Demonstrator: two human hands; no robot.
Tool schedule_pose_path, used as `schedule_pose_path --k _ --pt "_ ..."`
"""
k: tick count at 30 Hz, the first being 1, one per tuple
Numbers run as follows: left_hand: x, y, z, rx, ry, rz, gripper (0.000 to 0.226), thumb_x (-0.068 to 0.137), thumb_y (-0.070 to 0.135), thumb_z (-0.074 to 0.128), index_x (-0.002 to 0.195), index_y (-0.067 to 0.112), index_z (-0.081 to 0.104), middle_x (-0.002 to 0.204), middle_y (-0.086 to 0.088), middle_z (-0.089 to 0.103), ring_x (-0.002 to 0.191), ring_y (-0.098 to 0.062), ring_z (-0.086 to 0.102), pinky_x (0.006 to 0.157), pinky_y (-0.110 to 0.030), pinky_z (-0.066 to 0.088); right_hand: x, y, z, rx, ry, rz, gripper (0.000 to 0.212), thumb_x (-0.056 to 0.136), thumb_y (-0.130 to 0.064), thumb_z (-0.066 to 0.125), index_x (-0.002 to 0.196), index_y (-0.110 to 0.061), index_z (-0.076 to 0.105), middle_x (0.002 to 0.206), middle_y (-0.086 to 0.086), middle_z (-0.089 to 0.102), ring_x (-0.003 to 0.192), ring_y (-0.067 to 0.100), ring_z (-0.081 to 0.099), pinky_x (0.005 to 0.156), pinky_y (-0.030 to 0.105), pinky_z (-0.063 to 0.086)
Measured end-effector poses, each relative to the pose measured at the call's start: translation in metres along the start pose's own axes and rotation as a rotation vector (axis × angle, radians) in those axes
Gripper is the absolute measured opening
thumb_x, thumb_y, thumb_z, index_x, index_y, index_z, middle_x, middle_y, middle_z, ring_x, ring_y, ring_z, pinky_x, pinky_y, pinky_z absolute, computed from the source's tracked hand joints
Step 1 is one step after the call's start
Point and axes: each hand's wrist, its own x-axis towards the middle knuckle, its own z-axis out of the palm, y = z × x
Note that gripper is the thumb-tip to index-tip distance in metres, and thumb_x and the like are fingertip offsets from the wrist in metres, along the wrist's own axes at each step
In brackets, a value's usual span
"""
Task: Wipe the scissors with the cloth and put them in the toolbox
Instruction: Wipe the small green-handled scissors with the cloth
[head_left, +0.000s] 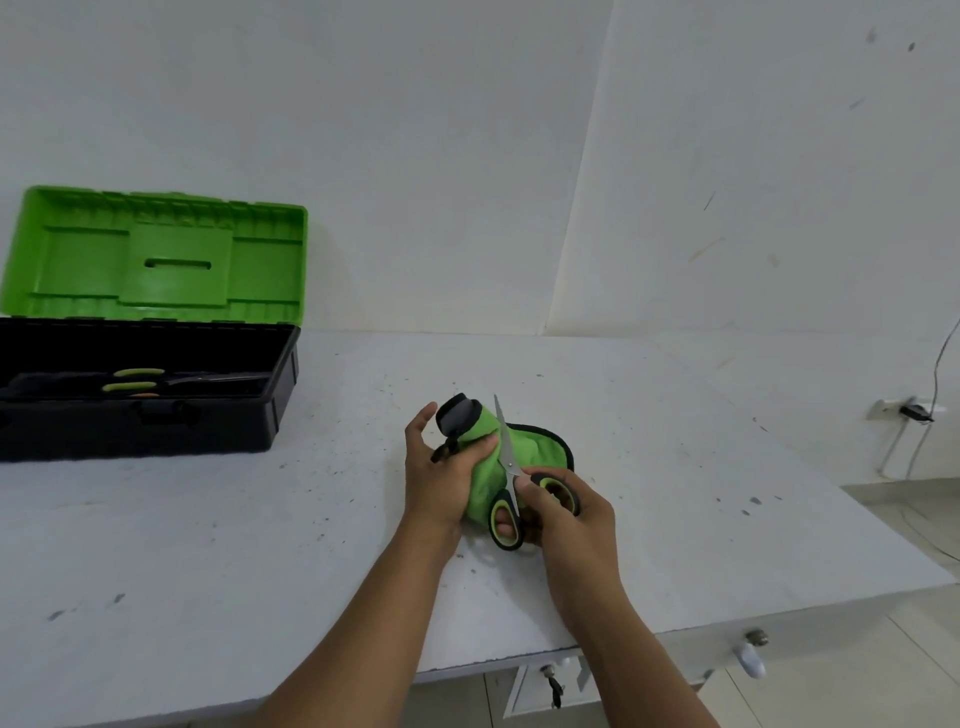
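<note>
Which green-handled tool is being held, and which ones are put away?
The scissors are held: the right hand grips their handles against the cloth held by the left hand. The other green-handled tools lie untouched inside the toolbox.

Two bare forearms reach in from the bottom edge, with no sleeves, watch or bracelet showing on them. The left hand (441, 475) and the right hand (563, 512) are both ungloved, with no rings on the fingers and short, plain nails.
</note>
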Motion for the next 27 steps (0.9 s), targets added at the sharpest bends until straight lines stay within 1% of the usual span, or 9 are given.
schedule_pose_path --k 3,5,12,15,18,20,23,25,27 --pt "0.004 0.000 -0.002 -0.052 0.039 0.000 0.077 0.080 -0.002 0.086 0.142 0.029 0.051 0.119 -0.011 0.076 0.108 -0.027 0.076 0.096 -0.049 0.061 -0.001 -0.002 -0.002 0.024 -0.013 0.013 0.009 0.090 -0.012 0.078 0.083 -0.018 0.079 0.073 0.001 0.072 0.072 0.021 0.069 0.067 0.035 0.061" --pt "0.005 0.000 -0.002 -0.084 0.058 -0.003 0.075 0.081 -0.002 0.085 0.141 0.029 0.052 0.116 -0.010 0.077 0.106 -0.026 0.076 0.090 -0.046 0.062 -0.001 -0.002 -0.002 0.043 -0.016 0.017 0.009 0.089 -0.011 0.078 0.082 -0.016 0.079 0.071 0.000 0.069 0.067 0.019 0.064 0.064 0.032 0.058" --pt "0.007 -0.001 -0.003 -0.129 0.077 0.011 0.072 0.081 -0.002 0.084 0.139 0.028 0.054 0.119 -0.009 0.075 0.105 -0.025 0.076 0.081 -0.041 0.062 0.001 0.000 -0.003 0.138 0.005 0.035 0.010 0.087 -0.001 0.072 0.080 -0.007 0.075 0.073 0.015 0.065 0.061 0.026 0.057 0.061 0.036 0.052" --pt "0.008 0.000 -0.004 -0.159 0.127 0.023 0.067 0.083 0.001 0.084 0.138 0.026 0.055 0.121 -0.006 0.074 0.109 -0.026 0.075 0.087 -0.044 0.063 0.002 0.000 -0.005 0.234 0.084 0.056 0.017 0.082 0.007 0.066 0.070 -0.004 0.071 0.069 0.014 0.059 0.062 0.028 0.049 0.058 0.034 0.044" --pt "0.014 0.003 -0.008 -0.256 0.195 0.028 0.063 0.082 0.010 0.087 0.137 0.018 0.058 0.128 -0.009 0.072 0.116 -0.031 0.072 0.092 -0.050 0.062 0.003 -0.002 -0.009 0.412 0.180 0.095 0.022 0.080 0.011 0.059 0.066 -0.004 0.069 0.068 0.011 0.061 0.068 0.034 0.053 0.062 0.037 0.045" --pt "0.011 0.000 -0.006 -0.158 0.100 0.020 0.074 0.072 0.020 0.093 0.139 0.022 0.059 0.130 -0.006 0.073 0.118 -0.028 0.072 0.098 -0.054 0.060 0.004 -0.002 -0.010 0.415 0.194 0.078 0.021 0.085 0.010 0.062 0.071 -0.004 0.072 0.071 0.010 0.066 0.070 0.034 0.057 0.062 0.036 0.048" --pt "0.000 0.000 -0.002 0.053 -0.157 0.023 0.081 0.068 0.034 0.093 0.141 0.023 0.060 0.130 -0.005 0.074 0.120 -0.025 0.072 0.103 -0.051 0.058 0.005 0.000 -0.006 0.291 0.163 0.049 0.012 0.090 -0.001 0.071 0.083 -0.007 0.077 0.082 0.015 0.072 0.075 0.034 0.064 0.064 0.037 0.055" --pt "-0.003 -0.002 -0.004 0.123 -0.261 0.027 0.072 0.076 0.032 0.091 0.140 0.021 0.061 0.129 -0.006 0.074 0.121 -0.026 0.071 0.104 -0.049 0.058 0.004 0.001 -0.003 0.165 0.129 0.013 0.013 0.091 -0.008 0.074 0.082 -0.015 0.080 0.087 0.014 0.074 0.082 0.030 0.068 0.070 0.039 0.058" --pt "0.000 -0.003 -0.006 0.131 -0.265 0.017 0.063 0.085 0.018 0.088 0.140 0.017 0.059 0.128 -0.009 0.074 0.120 -0.029 0.071 0.103 -0.048 0.058 0.003 0.001 -0.003 0.071 0.115 -0.013 0.013 0.091 -0.011 0.074 0.081 -0.018 0.080 0.080 0.008 0.072 0.077 0.023 0.065 0.068 0.036 0.055"
